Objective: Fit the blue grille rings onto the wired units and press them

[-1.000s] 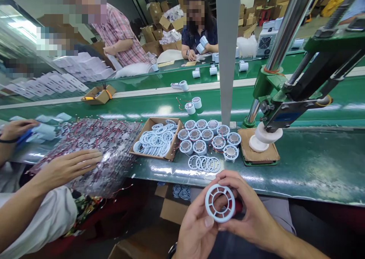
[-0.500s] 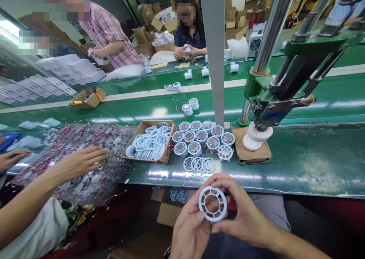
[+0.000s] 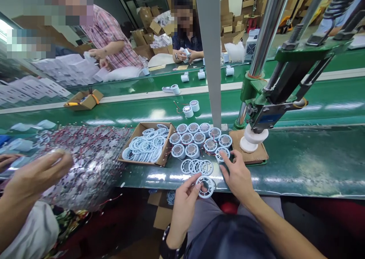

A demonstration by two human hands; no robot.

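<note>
My left hand (image 3: pixel 184 202) pinches a light blue spoked plastic ring (image 3: pixel 210 191) by its left edge, just off the bench's front edge. To its right, my right hand (image 3: pixel 240 179) has its fingers apart. Its index fingertip is over the top of the nearest round blue-and-white unit (image 3: pixel 219 158) and seems to touch it; the thumb points toward the loose rings. Several similar round units (image 3: pixel 187 138) with silver discs on top stand grouped behind. Between my hands and that group, several flat blue rings (image 3: pixel 186 166) lie overlapping in a row.
A cardboard box (image 3: pixel 169 155) of blue rings stands left of the units. To the right is a green press (image 3: pixel 259 118) with a white round head over a brown pad. A co-worker's hand (image 3: pixel 42 171) hovers by a pile of wired parts (image 3: pixel 88 156). A grey post (image 3: pixel 211 61) rises behind.
My right hand has let go of the ring and reached forward to the nearest round unit. My left hand keeps the ring, slightly lower and further left. The co-worker's hand has moved left.
</note>
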